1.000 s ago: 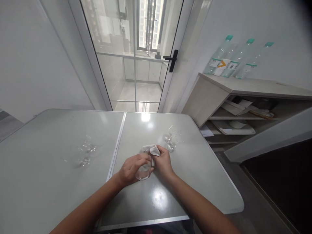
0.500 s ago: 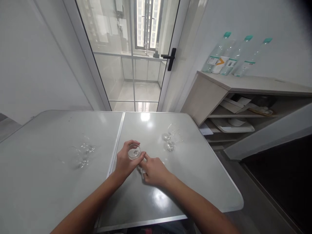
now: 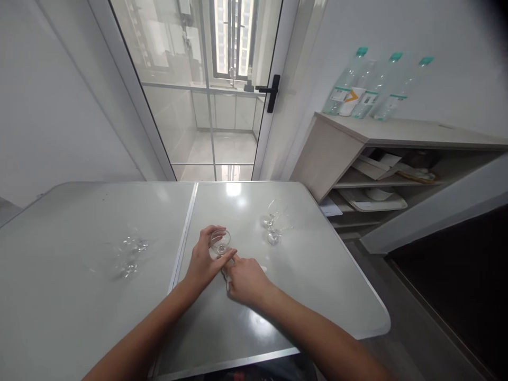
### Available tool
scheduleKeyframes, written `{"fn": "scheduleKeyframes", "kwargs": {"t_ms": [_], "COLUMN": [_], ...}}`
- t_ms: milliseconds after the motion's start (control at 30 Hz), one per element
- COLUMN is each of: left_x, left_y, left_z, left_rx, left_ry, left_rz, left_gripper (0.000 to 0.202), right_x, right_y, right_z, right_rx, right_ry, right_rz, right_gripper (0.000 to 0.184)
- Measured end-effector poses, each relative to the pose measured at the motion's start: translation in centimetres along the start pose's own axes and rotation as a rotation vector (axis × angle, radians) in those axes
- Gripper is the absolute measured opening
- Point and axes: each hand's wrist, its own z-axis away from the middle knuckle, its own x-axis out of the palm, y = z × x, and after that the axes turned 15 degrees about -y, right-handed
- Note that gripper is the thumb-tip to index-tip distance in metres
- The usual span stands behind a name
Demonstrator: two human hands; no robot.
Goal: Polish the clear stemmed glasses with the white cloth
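My left hand (image 3: 204,260) curls its fingers and thumb round a small clear drinking glass (image 3: 220,241), whose round rim shows. Against its near side is my right hand (image 3: 248,278), closed on a crumpled white tissue (image 3: 227,278) that sticks out past the fingers. The right fingertips meet my left thumb just below the glass; what they touch on it is partly hidden. Farther right on the table stand a few clear stemmed glasses (image 3: 273,236), their outlines faint. Over the seam to the left, more clear glassware (image 3: 130,259) is grouped, too transparent to make out singly.
The pale glossy table (image 3: 317,286) has a metal seam (image 3: 183,241) running through it and rounded corners. Behind it is a glass door (image 3: 234,143) with a black handle (image 3: 271,92). A shelf unit (image 3: 341,143) at the right carries several plastic bottles (image 3: 367,100).
The glass in my left hand has tilted a little, and its rim now faces me differently. The whole view has shifted slightly, moving the surroundings to the left. Both hands keep their hold.
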Motion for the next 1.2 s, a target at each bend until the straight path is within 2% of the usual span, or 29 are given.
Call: {"fn": "scheduleKeyframes", "kwargs": {"t_ms": [133,300,467,667,1200], "left_x": [-0.1,-0.2,0.6,0.9,1.0], "left_y": [0.2,0.1,-0.2,-0.1,0.2], "left_z": [0.1,0.1,0.3,0.5,0.5], "left_rx": [0.011,0.006,0.004,0.011,0.008], "left_ry": [0.028,0.091,0.035,0.003,-0.023], "left_rz": [-0.048,-0.101,-0.119,-0.127,-0.144], "left_gripper": [0.081,0.061,0.053,0.049,0.039], "right_x": [-0.2,-0.4,-0.2,0.0,-0.2], "right_y": [0.7,2.7,4.5,5.3,6.1], "right_z": [-0.3,-1.0,-1.7,-2.2,-2.7], "right_rx": [0.086,0.292,0.429,0.466,0.543], "right_ry": [0.040,0.072,0.095,0.147,0.150], "right_rz": [-0.040,-0.111,-0.164,-0.176,-0.197], "right_gripper": [0.058,0.070,0.073,0.075,0.073]}}
